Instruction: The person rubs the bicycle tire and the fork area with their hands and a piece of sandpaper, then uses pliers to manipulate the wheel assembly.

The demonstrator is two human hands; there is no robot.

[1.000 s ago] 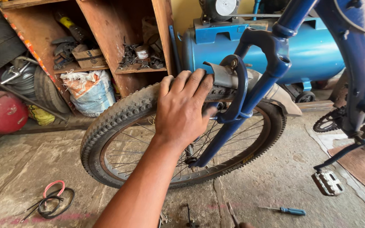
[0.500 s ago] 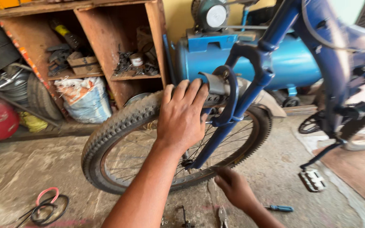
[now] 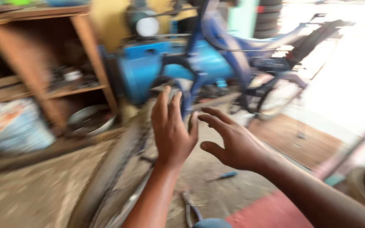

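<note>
a blue bicycle frame (image 3: pixel 233 55) is standing across the blurred upper part of the view, with a blue tank (image 3: pixel 148 69) sitting behind it and a wooden shelf unit (image 3: pixel 43 80) rising to the left. the front wheel (image 3: pixel 110 173) is running down toward the lower left, its tyre just below the left hand (image 3: pixel 172 128). that hand is hanging open, fingers apart, possibly touching the wheel, though blur hides it. the right hand (image 3: pixel 233 143) is hovering beside it, fingers spread, holding nothing. pliers (image 3: pixel 189 207) and a blue-handled screwdriver (image 3: pixel 227 174) are lying on the floor.
</note>
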